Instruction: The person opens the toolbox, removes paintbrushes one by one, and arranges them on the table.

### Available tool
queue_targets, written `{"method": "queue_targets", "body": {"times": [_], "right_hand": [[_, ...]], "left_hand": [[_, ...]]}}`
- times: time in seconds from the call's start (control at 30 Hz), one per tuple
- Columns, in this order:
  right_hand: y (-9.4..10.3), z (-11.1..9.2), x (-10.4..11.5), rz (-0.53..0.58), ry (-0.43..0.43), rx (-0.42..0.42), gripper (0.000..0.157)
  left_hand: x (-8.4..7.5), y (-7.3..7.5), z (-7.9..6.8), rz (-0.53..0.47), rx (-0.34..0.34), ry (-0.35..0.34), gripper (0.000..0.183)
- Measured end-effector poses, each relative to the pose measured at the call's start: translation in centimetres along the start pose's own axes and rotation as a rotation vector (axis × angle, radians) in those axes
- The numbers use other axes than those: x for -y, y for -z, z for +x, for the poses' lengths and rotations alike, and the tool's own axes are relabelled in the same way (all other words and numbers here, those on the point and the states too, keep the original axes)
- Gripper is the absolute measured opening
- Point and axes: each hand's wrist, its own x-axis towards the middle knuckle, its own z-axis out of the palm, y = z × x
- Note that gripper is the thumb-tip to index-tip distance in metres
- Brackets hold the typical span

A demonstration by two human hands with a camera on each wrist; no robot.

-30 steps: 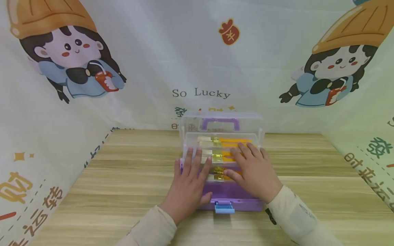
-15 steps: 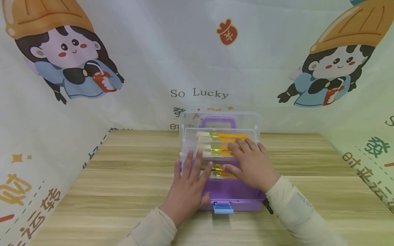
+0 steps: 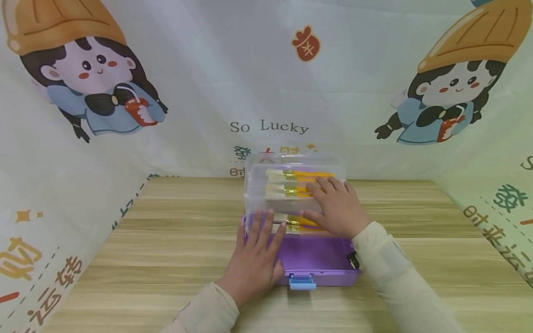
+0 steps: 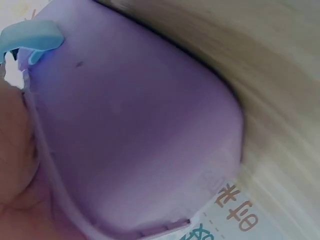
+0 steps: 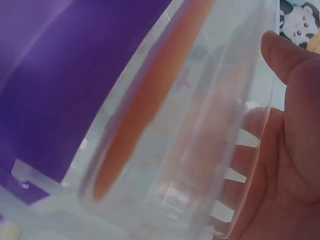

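A purple storage box with a blue latch stands open on the table. Above its base, clear trays are raised toward the upright clear lid. Paintbrushes with pale bristles and orange handles lie in both tray levels. My left hand rests over the box's left front, fingers spread. My right hand lies over the trays' right side, fingers extended across the upper tray and thumb at the lower one. In the right wrist view, an orange brush handle shows through clear plastic beside the right hand.
A wood-grain table extends around the box. Behind it and at both sides hangs a white printed cloth. A small dark object shows by the right wrist at the box's right edge.
The trays with the brushes have risen and swung back, exposing more of the purple base. My right hand has moved back and slightly left with them. The left hand stays nearly in place.
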Motion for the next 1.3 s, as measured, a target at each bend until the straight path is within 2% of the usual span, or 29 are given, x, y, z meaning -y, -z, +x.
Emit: {"method": "queue_targets", "body": {"times": [0.3, 0.5, 0.63, 0.8, 0.9, 1.0, 1.13, 1.23, 1.3], "right_hand": [[-1.6, 2.0, -1.0, -0.032, -0.050, -0.023, 0.066], [-2.5, 3.0, -1.6, 0.001, -0.088, 0.010, 0.069], [-3.3, 3.5, -2.0, -0.010, -0.108, 0.058, 0.072], [-3.9, 4.0, -2.3, 0.021, -0.109, 0.082, 0.073], [-4.0, 4.0, -2.4, 0.092, -0.095, 0.040, 0.068], [-4.0, 3.7, -2.4, 0.205, -0.042, -0.068, 0.061], [-3.9, 3.1, -1.6, 0.394, 0.061, -0.201, 0.043], [-3.9, 2.6, -1.1, 0.491, 0.107, -0.225, 0.027], [-4.1, 2.4, -0.9, 0.510, 0.116, -0.213, 0.021]], "left_hand": [[0.1, -1.0, 0.3, -0.067, 0.027, 0.027, 0.075], [0.1, -1.4, 0.5, -0.132, 0.025, 0.041, 0.077], [0.1, -1.4, 0.6, -0.188, 0.056, 0.055, 0.075], [0.1, -1.2, 0.5, -0.189, 0.090, 0.080, 0.074], [0.1, -1.1, 0.5, -0.205, 0.098, 0.097, 0.073], [0.0, -0.9, 0.6, -0.234, 0.118, 0.117, 0.074], [-0.1, -0.9, 0.6, -0.243, 0.132, 0.143, 0.075], [-0.1, -0.9, 0.5, -0.234, 0.128, 0.150, 0.075], [-0.1, -0.9, 0.4, -0.229, 0.126, 0.151, 0.075]]}}
